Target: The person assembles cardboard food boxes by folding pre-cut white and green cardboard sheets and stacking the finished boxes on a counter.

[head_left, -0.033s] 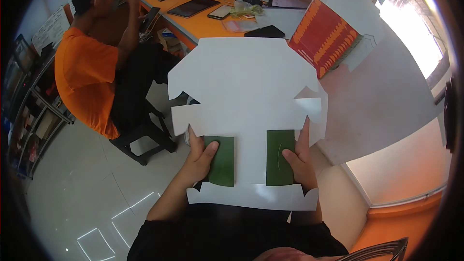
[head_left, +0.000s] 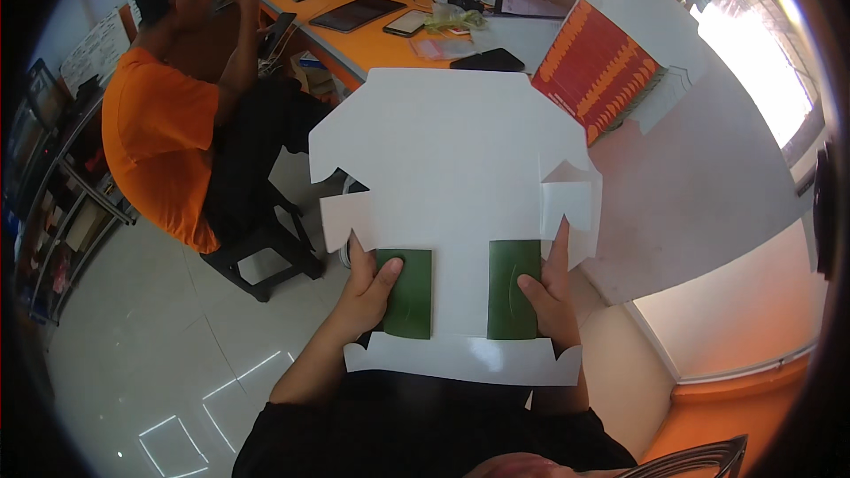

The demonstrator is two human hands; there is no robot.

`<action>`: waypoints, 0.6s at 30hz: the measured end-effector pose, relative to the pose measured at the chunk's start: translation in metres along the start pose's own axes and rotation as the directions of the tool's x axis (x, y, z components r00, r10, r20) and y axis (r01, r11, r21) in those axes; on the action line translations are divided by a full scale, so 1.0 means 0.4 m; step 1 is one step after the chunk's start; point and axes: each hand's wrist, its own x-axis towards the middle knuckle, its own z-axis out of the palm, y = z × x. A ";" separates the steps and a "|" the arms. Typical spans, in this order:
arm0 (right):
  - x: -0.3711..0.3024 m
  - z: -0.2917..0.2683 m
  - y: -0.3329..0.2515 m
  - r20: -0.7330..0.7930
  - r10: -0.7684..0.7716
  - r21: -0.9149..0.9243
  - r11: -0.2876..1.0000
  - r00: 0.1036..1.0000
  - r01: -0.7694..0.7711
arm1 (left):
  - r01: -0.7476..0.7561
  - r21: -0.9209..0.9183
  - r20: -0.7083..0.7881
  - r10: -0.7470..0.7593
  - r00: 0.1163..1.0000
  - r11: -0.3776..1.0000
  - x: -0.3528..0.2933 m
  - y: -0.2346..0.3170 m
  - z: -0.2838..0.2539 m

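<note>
A flat, die-cut white cardboard box blank (head_left: 443, 159) is held in front of my body, its white face up. Two green flaps are folded inward over it, a left green flap (head_left: 408, 294) and a right green flap (head_left: 512, 290). My left hand (head_left: 366, 292) is closed on the left edge, thumb over the green flap, the other fingers mostly hidden underneath. My right hand (head_left: 553, 296) grips the opposite edge likewise, its index finger stretched up along the side. A small white tab (head_left: 347, 219) stands out above my left hand.
A stack of red and orange printed cardboard (head_left: 598, 66) lies on the grey table (head_left: 699, 186) at right. Beyond, an orange desk (head_left: 354, 46) carries a tablet, phones and cables. On the left, a person in an orange shirt (head_left: 155, 124) sits on a dark stool (head_left: 266, 252).
The small side tabs of the box blank tilt slightly differently. Both hands keep their grip, almost unmoved.
</note>
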 end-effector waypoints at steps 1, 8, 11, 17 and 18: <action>0.002 0.000 0.003 -0.009 0.005 0.026 1.000 1.000 -0.005 | 0.038 -0.122 -0.025 -0.041 0.999 0.992 -0.003 -0.006 0.003; 0.011 0.015 -0.038 0.020 -0.003 -0.293 0.956 1.000 0.009 | -0.010 0.095 -0.031 0.013 0.999 0.995 0.018 0.011 -0.013; 0.008 0.021 -0.042 0.015 0.037 -0.306 0.952 0.999 -0.031 | 0.000 0.125 0.017 -0.002 1.000 0.992 0.026 0.009 -0.028; 0.000 0.013 -0.051 0.044 -0.075 -0.428 0.900 0.996 0.087 | 0.067 0.243 0.116 -0.097 0.989 0.968 0.011 -0.008 -0.042; 0.001 0.012 -0.034 0.068 -0.081 -0.419 0.902 0.994 0.102 | 0.054 0.206 0.130 -0.082 0.988 0.977 0.006 -0.012 -0.031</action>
